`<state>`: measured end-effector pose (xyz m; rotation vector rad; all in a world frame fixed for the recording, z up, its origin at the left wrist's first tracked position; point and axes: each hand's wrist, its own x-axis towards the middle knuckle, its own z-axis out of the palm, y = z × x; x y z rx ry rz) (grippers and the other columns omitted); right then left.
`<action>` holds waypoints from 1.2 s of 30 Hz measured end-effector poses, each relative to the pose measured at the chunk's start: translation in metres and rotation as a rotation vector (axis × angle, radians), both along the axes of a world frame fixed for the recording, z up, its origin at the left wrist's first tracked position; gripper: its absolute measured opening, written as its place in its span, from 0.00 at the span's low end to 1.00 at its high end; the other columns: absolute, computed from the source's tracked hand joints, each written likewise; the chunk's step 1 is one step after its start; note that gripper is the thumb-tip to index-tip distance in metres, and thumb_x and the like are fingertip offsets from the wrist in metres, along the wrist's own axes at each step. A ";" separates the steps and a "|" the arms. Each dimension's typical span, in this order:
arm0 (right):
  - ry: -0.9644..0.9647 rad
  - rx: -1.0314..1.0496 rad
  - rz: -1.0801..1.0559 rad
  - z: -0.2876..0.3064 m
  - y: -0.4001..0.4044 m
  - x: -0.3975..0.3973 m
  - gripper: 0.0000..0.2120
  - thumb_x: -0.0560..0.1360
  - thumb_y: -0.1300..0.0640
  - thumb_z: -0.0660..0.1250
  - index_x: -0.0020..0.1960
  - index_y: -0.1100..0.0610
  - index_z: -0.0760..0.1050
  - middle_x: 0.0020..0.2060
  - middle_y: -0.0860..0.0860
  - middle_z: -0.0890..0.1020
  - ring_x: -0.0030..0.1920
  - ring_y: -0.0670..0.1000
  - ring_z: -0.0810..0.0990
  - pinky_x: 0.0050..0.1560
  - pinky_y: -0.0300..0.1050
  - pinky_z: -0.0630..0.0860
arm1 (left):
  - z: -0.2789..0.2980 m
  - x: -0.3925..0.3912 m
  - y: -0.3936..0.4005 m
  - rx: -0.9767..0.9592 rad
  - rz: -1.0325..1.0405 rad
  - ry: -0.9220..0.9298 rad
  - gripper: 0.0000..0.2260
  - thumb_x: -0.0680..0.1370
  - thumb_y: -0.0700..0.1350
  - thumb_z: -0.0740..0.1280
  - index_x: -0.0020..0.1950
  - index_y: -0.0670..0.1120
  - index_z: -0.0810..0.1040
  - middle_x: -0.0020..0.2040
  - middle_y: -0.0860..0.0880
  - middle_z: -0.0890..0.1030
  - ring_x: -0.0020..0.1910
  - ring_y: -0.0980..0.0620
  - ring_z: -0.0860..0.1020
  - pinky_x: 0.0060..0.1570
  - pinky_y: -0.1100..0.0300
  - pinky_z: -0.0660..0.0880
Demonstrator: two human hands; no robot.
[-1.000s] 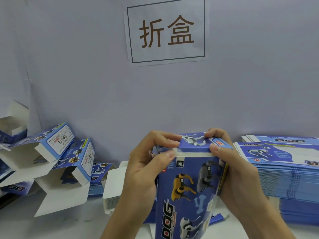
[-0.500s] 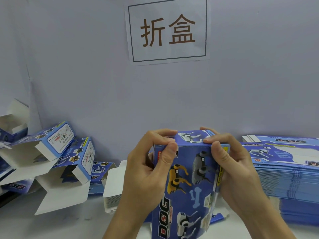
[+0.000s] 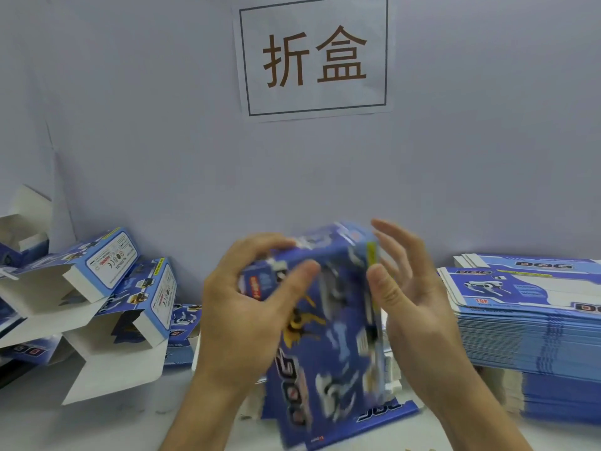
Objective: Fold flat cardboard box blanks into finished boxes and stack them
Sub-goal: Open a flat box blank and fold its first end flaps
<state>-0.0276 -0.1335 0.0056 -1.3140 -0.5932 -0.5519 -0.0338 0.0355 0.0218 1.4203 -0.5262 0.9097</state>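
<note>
The blue dog-print box (image 3: 325, 323) stands upright on the tabletop (image 3: 97, 424) between both hands, long axis vertical. The left hand (image 3: 247, 307) grips its upper left corner with curled fingers; the right hand (image 3: 413, 297), fingers straight, flanks its right edge. Print is motion-blurred; top flap looks closed.

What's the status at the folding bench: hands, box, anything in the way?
Left hand grips blue dog box. Right hand open beside it. Box upright, blurred. Nothing blocking.
</note>
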 end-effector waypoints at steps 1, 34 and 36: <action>-0.022 -0.018 -0.124 0.000 0.003 0.001 0.21 0.68 0.36 0.70 0.60 0.36 0.75 0.62 0.40 0.79 0.65 0.46 0.76 0.61 0.46 0.75 | 0.001 0.003 0.001 -0.130 0.083 -0.025 0.12 0.68 0.54 0.75 0.49 0.53 0.81 0.42 0.50 0.84 0.35 0.50 0.84 0.32 0.56 0.81; 0.044 -0.127 0.096 -0.016 -0.015 0.016 0.36 0.74 0.54 0.71 0.76 0.36 0.60 0.60 0.43 0.83 0.58 0.51 0.84 0.52 0.44 0.82 | -0.018 0.019 0.007 0.200 -0.215 0.396 0.38 0.65 0.72 0.71 0.69 0.79 0.54 0.69 0.62 0.73 0.66 0.66 0.73 0.65 0.58 0.74; 0.037 -0.143 0.106 -0.017 -0.013 0.016 0.37 0.74 0.57 0.69 0.77 0.39 0.58 0.58 0.42 0.84 0.57 0.49 0.84 0.50 0.39 0.81 | -0.020 0.019 0.003 0.181 -0.217 0.344 0.38 0.67 0.66 0.71 0.71 0.78 0.54 0.69 0.65 0.71 0.64 0.74 0.70 0.57 0.68 0.77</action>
